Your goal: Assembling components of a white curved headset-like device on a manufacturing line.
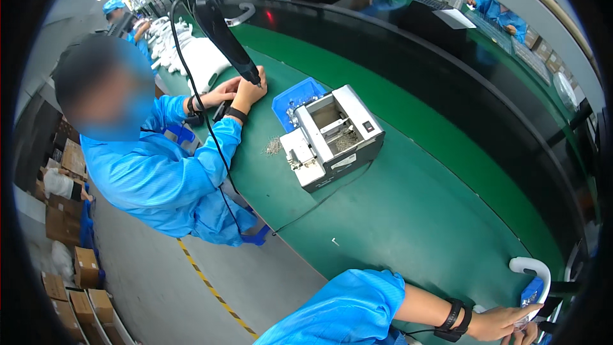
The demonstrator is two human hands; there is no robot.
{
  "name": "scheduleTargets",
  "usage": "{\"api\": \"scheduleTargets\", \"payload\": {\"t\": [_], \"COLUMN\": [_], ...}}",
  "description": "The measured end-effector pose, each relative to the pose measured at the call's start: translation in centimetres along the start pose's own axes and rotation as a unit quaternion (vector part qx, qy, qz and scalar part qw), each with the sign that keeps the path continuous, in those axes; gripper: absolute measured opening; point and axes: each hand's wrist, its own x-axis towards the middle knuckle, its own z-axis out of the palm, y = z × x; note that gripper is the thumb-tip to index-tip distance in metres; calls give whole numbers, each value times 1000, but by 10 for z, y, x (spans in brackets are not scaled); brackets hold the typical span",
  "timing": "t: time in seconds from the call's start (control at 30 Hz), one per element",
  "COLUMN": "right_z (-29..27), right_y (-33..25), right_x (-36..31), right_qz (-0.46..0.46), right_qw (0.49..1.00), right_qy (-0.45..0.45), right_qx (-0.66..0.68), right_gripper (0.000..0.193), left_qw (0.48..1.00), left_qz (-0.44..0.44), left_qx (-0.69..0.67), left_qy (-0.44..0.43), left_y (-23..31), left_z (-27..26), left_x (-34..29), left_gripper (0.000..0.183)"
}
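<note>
At the lower right, a white hook-shaped plastic part (539, 269) stands near the table's edge. My left hand (498, 323), below a black wrist strap, closes its fingers at the part's lower end. Only a few fingers of my right hand (526, 335) show beneath it, at the picture's rim; whether they grip anything is hidden. A small blue bin (531, 291) sits inside the part's curve, partly covered by it.
A screw feeder (338, 134) with loose screws inside stands mid-table beside a blue bin (285, 101). Left of it, a co-worker (172, 160) works under a hanging black electric screwdriver (223, 35). White parts (204, 61) lie farther back. A black conveyor belt (447, 70) runs behind.
</note>
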Motion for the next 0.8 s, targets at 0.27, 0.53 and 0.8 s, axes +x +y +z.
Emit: {"api": "scheduleTargets", "payload": {"t": [0.27, 0.53, 0.8], "right_z": [-1, 5, 5], "right_y": [-18, -26, 3], "right_x": [16, 18, -9], "right_qz": [8, 43, 85], "right_qw": [999, 999, 991], "right_qy": [-36, -29, -18], "right_qx": [-24, -7, 97], "right_gripper": [38, 41, 42], "left_qw": [986, 987, 989], "left_qz": [11, -13, 9], "left_qx": [151, 149, 139], "left_qy": [64, 56, 41], "left_y": [17, 15, 17], "left_z": [-11, -17, -14], "left_x": [-10, -9, -10], "left_gripper": [47, 45, 46]}}
